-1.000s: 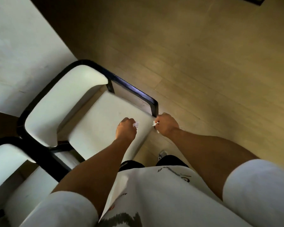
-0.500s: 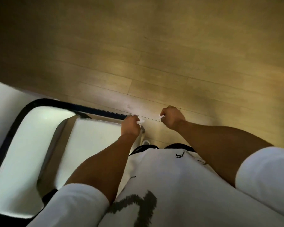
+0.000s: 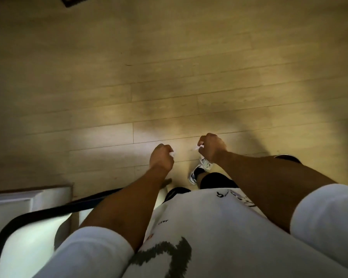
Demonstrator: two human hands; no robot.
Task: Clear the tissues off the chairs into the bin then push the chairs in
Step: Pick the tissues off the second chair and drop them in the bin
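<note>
**Tissue scraps held in both fists over bare floor**

Hands first. The left hand (image 3: 161,157) is curled into a fist above the floor (image 3: 169,77), and a small white scrap of tissue (image 3: 172,154) pokes out on its inner side, pinched between the curled fingers. The right hand (image 3: 211,146) is likewise closed, knuckles up, and a second scrap (image 3: 197,147) sticks out to the left of the thumb side as a thin white sliver. The two fists are near each other but not touching, the right one set a little further from the body than the left. How much tissue sits inside either fist cannot be told; only the protruding bits show.

Both forearms are bare and extend out from white sleeves (image 3: 325,215). The person wears a white shirt (image 3: 209,227) with dark printed marks. Below the right wrist a white shoe (image 3: 201,169) stands on the floor, partly hidden by that hand.

One chair (image 3: 24,237) shows at the lower left: a white seat edged by a black frame (image 3: 48,211), with the left forearm crossing above its near corner. Its visible seat surface is blurred and brightly lit. Beside it, at the left edge, is a pale boxy surface (image 3: 28,197) whose nature cannot be made out.

The floor is pale wood plank, brightly lit near the hands and shadowed toward the edges. A dark object (image 3: 285,156) shows just beyond the right forearm.
</note>
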